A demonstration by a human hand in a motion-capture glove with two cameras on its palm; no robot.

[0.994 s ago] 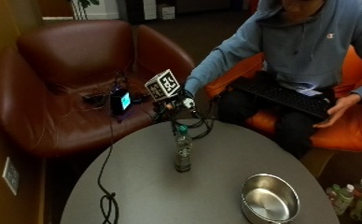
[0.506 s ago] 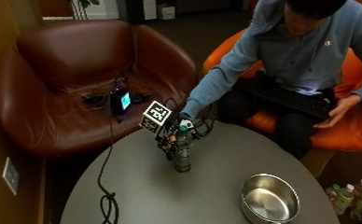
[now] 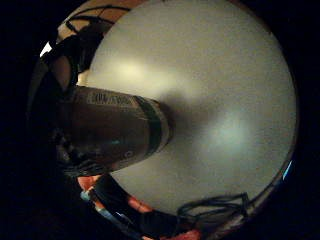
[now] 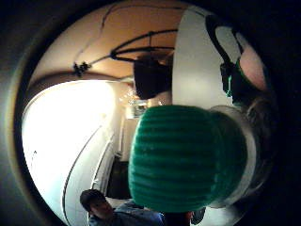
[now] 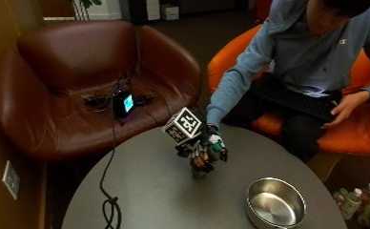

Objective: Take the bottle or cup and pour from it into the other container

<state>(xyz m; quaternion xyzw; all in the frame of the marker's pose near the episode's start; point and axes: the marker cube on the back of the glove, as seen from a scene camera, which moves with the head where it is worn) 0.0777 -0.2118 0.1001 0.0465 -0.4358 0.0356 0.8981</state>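
The bottle (image 5: 200, 169) stands upright on the round grey table (image 5: 140, 191), a little above the centre of the outside frame, and the gloved right hand (image 5: 204, 150) is wrapped around it from above, fingers curled about its upper part so that only the base shows beneath them. In the little-finger palm view the dark body with its green label band (image 3: 155, 127) lies right against the palm, its foot seemingly on the table top. In the thumb-side view the ribbed green cap (image 4: 176, 157) fills the middle, and it looks to be on the neck.

That cap is the first worry, I think: if it is on at the tilt, nothing comes out, and the only free hand (image 5: 347, 102) is bare and rests at the laptop (image 5: 296, 98) on the person's lap, right of frame. The hold also sits high, near the neck, so the heavier lower part could swing or slip once the bottle is lifted and tipped.

The steel bowl (image 5: 276, 202) waits at the lower right, well apart from the bottle and close to the table's edge. A stream started early would land on the table, and a knock could push the bowl off. The black cable (image 5: 108, 205) trailing across the table's left side lies clear of that path.
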